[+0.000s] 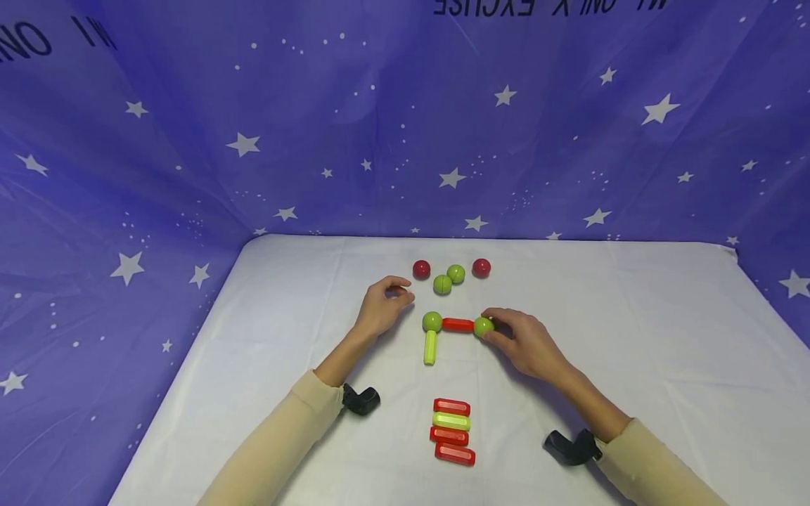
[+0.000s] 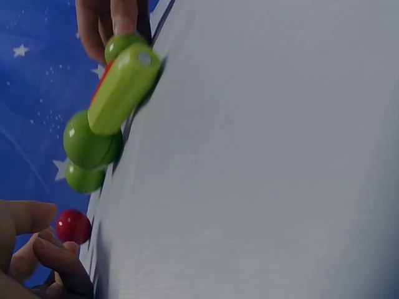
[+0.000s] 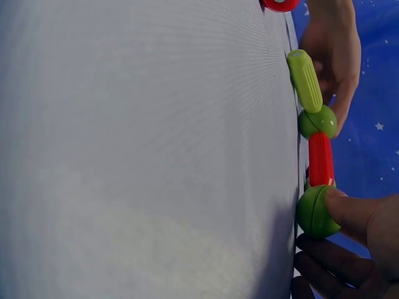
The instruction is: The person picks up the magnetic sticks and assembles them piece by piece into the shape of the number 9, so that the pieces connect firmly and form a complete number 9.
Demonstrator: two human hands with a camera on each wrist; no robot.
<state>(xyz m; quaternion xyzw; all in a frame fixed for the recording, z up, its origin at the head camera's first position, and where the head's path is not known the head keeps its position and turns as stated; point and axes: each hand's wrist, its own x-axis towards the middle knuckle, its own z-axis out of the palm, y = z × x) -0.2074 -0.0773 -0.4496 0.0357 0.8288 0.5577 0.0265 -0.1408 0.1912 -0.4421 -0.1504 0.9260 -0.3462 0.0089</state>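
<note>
My right hand (image 1: 528, 343) pinches a green ball (image 1: 484, 327) between thumb and fingers. That ball sits at the right end of a red rod (image 1: 458, 325). A second green ball (image 1: 432, 322) joins the rod's left end, and a yellow-green rod (image 1: 430, 348) extends from it toward me. Together the pieces form a corner shape lying on the table. To the left, my left hand (image 1: 382, 306) hovers with loosely bent fingers and nothing between them. Its fingertips point toward the left red ball (image 1: 421, 269); in the left wrist view this red ball (image 2: 73, 227) appears just past the fingers.
Behind the joined pieces lie two loose green balls (image 1: 442, 284) and another red ball (image 1: 481, 268). Nearer to me is a stack-like row of red rods (image 1: 452, 407) and one yellow-green rod (image 1: 451, 422). A starry purple cloth (image 1: 405, 140) hangs behind the white table (image 1: 285, 295).
</note>
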